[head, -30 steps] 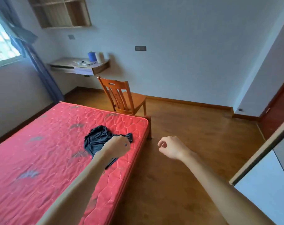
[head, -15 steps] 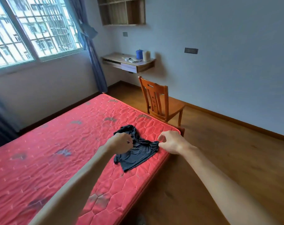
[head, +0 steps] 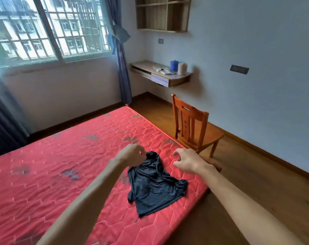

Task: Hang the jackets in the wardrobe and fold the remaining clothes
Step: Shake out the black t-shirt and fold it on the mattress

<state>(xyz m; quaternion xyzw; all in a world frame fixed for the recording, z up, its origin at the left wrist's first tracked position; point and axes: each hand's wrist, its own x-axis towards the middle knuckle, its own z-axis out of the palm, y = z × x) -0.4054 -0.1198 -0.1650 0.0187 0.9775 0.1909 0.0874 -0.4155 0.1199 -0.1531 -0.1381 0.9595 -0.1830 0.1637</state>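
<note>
— How far along am I?

— Only one dark garment shows, and it lies crumpled and unfolded near the corner of the red mattress. By my reading, its folding is all ahead of you.

— And my hands?

— Your left hand is curled at the garment's far edge; whether it pinches or merely touches it, I cannot tell. Your right hand hovers just beside it, fingers loose, holding nothing.
</note>
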